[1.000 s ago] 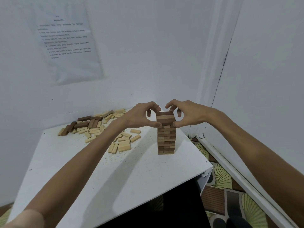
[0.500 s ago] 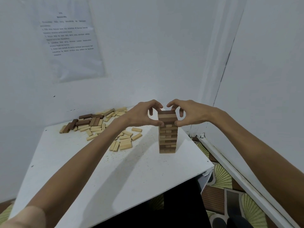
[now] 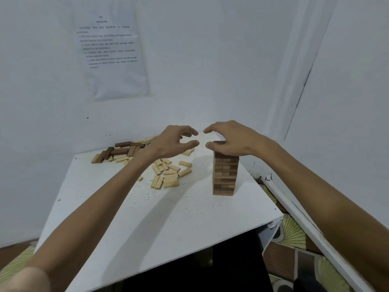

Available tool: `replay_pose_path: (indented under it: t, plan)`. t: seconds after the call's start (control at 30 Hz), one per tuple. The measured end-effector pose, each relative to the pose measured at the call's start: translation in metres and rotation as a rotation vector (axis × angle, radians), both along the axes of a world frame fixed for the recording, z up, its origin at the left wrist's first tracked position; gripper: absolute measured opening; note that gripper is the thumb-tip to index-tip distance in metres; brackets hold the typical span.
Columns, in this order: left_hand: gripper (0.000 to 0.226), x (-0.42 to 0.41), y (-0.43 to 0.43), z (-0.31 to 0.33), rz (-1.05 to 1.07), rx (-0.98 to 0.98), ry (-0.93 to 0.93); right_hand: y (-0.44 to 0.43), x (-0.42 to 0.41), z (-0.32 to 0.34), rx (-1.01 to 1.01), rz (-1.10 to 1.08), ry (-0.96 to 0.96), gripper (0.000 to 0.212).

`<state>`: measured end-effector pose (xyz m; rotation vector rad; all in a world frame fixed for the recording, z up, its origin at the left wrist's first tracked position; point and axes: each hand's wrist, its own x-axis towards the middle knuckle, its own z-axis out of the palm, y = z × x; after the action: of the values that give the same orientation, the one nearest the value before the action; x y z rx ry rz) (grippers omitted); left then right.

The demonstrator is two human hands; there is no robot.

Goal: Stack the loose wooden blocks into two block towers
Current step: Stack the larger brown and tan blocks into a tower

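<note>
Though prob. empty, hands (image 3: 176,142) (image 3: 233,140) nr tower (image 3: 225,175).

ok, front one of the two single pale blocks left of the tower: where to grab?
Pinch the pale block across its long sides at mid-length, from straight above. It lies flat on the table with both long sides free; its left end sits near other loose blocks, so an end grip looks crowded.

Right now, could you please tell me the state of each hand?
Left hand: open, holding nothing.
Right hand: over the tower top; grip cannot be told.
</note>
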<state>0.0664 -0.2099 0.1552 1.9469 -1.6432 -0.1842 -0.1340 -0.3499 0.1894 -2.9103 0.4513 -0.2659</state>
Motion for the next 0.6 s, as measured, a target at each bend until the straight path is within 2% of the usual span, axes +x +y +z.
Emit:
replay_pose_path:
  t: [0.33, 0.6]
  plan:
    - [0.037, 0.046, 0.091, -0.017, 0.244, 0.024, -0.011, 0.053, 0.08, -0.017, -0.053, 0.199, 0.035, 0.053]
    - [0.031, 0.088, 0.156, -0.031, 0.432, 0.02, 0.002, 0.087, 0.142, -0.037, 0.027, 0.278, 0.022, 0.047]
